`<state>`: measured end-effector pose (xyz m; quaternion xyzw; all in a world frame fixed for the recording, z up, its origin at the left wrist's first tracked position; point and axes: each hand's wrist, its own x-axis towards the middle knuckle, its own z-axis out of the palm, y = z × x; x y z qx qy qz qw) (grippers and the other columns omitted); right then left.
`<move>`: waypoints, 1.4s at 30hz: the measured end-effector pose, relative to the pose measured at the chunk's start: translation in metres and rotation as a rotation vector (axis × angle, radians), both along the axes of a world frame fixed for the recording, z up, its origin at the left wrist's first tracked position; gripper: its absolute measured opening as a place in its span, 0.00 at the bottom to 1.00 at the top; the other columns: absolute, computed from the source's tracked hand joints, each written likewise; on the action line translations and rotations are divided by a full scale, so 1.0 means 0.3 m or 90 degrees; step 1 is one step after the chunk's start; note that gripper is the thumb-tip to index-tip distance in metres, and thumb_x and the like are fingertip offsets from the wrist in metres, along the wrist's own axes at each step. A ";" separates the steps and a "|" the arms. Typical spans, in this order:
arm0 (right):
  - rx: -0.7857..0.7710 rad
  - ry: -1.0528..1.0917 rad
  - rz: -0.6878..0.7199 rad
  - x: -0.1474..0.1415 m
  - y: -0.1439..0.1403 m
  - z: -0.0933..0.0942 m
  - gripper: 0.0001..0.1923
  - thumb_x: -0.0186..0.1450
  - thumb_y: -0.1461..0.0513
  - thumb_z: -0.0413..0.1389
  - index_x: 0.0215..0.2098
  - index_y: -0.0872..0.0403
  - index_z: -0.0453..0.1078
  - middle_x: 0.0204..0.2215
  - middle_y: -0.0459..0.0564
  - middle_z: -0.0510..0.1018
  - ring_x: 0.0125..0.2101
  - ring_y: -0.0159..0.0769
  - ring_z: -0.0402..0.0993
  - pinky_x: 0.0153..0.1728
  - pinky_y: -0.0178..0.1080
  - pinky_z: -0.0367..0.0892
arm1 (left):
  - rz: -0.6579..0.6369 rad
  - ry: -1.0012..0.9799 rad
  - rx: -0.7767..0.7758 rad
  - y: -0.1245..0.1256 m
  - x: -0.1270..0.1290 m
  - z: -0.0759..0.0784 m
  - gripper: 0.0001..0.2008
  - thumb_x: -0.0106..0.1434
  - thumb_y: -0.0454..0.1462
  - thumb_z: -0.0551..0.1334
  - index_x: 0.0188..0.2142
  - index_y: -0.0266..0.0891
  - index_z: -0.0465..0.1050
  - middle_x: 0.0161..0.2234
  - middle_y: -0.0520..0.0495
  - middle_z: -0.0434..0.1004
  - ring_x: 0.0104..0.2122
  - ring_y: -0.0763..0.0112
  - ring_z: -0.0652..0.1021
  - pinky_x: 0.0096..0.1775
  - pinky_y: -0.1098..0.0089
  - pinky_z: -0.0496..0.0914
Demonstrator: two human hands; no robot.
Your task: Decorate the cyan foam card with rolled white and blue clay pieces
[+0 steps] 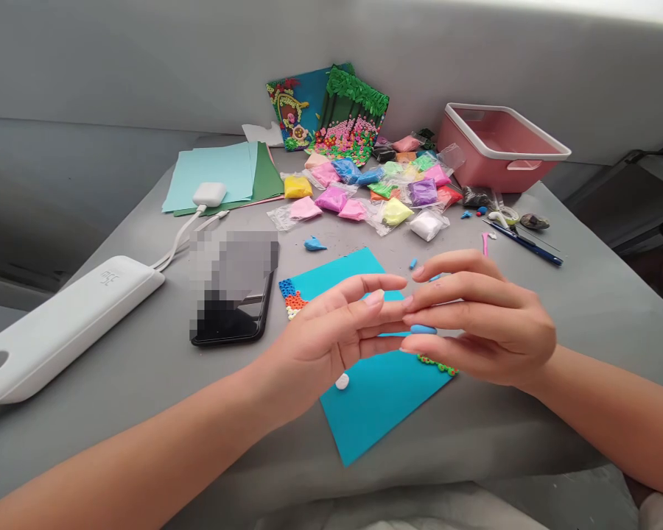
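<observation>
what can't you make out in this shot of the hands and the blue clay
Head view only:
- Blue clay piece: mostly hidden between left hand and right hand.
- Phone: screen blurred out.
- Teal card: middle covered by the hands.
- Pink bin: inside hidden by its wall.

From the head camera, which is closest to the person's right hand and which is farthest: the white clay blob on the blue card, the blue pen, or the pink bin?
Measured from the right hand:
1. White clay blob, down and to the left on the blue card.
2. Blue pen, up and to the right on the grey table; not much farther than the blob.
3. Pink bin, at the far right edge.
</observation>
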<state>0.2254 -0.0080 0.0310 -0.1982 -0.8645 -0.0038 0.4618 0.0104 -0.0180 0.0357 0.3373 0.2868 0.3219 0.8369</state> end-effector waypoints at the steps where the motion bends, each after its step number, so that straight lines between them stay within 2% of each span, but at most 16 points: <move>1: -0.006 0.006 0.001 -0.002 0.000 0.000 0.08 0.62 0.65 0.69 0.38 0.50 0.78 0.33 0.50 0.85 0.40 0.43 0.81 0.40 0.45 0.82 | 0.001 0.001 0.002 0.001 -0.001 -0.001 0.16 0.65 0.46 0.69 0.48 0.43 0.76 0.39 0.46 0.86 0.43 0.64 0.83 0.49 0.64 0.75; 4: -0.025 0.029 -0.015 -0.006 0.000 -0.003 0.10 0.63 0.67 0.67 0.41 0.48 0.78 0.37 0.49 0.86 0.40 0.41 0.81 0.41 0.45 0.81 | -0.004 0.005 0.012 0.001 -0.003 -0.003 0.16 0.65 0.47 0.68 0.49 0.43 0.76 0.41 0.44 0.86 0.46 0.59 0.83 0.52 0.60 0.74; 7: -0.050 0.044 -0.005 -0.008 0.000 -0.005 0.09 0.61 0.64 0.69 0.40 0.47 0.79 0.34 0.48 0.86 0.39 0.41 0.81 0.41 0.46 0.81 | -0.002 0.005 0.012 0.000 -0.003 -0.002 0.16 0.65 0.46 0.68 0.49 0.43 0.76 0.40 0.45 0.86 0.47 0.58 0.83 0.52 0.59 0.74; 12: -0.072 0.052 -0.017 -0.006 0.000 -0.006 0.12 0.64 0.68 0.66 0.43 0.48 0.79 0.40 0.50 0.87 0.44 0.42 0.82 0.49 0.49 0.79 | 0.010 0.006 0.000 0.002 0.001 0.004 0.16 0.63 0.46 0.70 0.47 0.43 0.77 0.40 0.47 0.85 0.46 0.62 0.82 0.50 0.64 0.75; 16: -0.109 0.040 0.017 -0.004 0.000 -0.006 0.08 0.64 0.61 0.68 0.43 0.48 0.80 0.40 0.51 0.88 0.47 0.45 0.83 0.50 0.52 0.80 | 0.014 -0.005 0.007 0.001 0.000 0.006 0.16 0.63 0.45 0.71 0.47 0.43 0.77 0.39 0.47 0.85 0.43 0.65 0.83 0.49 0.64 0.75; 19: -0.118 0.046 0.013 -0.006 -0.001 -0.007 0.12 0.65 0.67 0.65 0.45 0.46 0.80 0.42 0.50 0.87 0.46 0.44 0.84 0.51 0.51 0.80 | 0.013 0.005 0.008 -0.001 0.000 0.004 0.15 0.63 0.43 0.71 0.47 0.43 0.77 0.36 0.49 0.84 0.43 0.64 0.83 0.50 0.63 0.75; 21: -0.128 0.052 0.017 -0.008 -0.002 -0.008 0.13 0.64 0.67 0.66 0.45 0.47 0.80 0.43 0.51 0.87 0.45 0.44 0.84 0.52 0.52 0.80 | 0.015 0.002 0.014 -0.002 0.001 0.003 0.15 0.63 0.43 0.71 0.48 0.43 0.76 0.36 0.49 0.84 0.43 0.65 0.83 0.50 0.64 0.75; 25: -0.139 0.045 0.036 -0.012 -0.002 -0.008 0.08 0.65 0.63 0.66 0.44 0.49 0.79 0.44 0.54 0.87 0.44 0.44 0.84 0.51 0.52 0.79 | 0.015 -0.023 0.031 -0.002 0.001 -0.005 0.14 0.64 0.42 0.71 0.47 0.43 0.77 0.36 0.51 0.85 0.39 0.71 0.83 0.45 0.71 0.76; 31: -0.150 0.085 0.103 -0.022 0.001 -0.003 0.08 0.65 0.67 0.65 0.44 0.54 0.77 0.38 0.54 0.86 0.39 0.37 0.84 0.52 0.47 0.78 | -0.038 -0.053 0.067 -0.001 -0.003 -0.029 0.16 0.65 0.39 0.71 0.52 0.48 0.74 0.38 0.54 0.87 0.40 0.74 0.84 0.49 0.72 0.75; 36: -0.147 0.076 0.122 -0.024 -0.003 0.001 0.04 0.68 0.62 0.64 0.42 0.51 0.76 0.38 0.50 0.86 0.38 0.35 0.83 0.51 0.46 0.78 | -0.071 -0.099 0.084 -0.003 0.002 -0.048 0.14 0.65 0.37 0.71 0.49 0.49 0.75 0.31 0.58 0.86 0.35 0.80 0.83 0.43 0.78 0.74; 42: -0.106 0.033 0.108 -0.016 -0.009 0.010 0.05 0.69 0.61 0.64 0.42 0.54 0.76 0.37 0.53 0.86 0.38 0.36 0.82 0.51 0.46 0.78 | -0.073 -0.095 0.062 -0.002 0.009 -0.062 0.17 0.60 0.35 0.74 0.47 0.49 0.76 0.33 0.57 0.87 0.35 0.76 0.83 0.41 0.76 0.76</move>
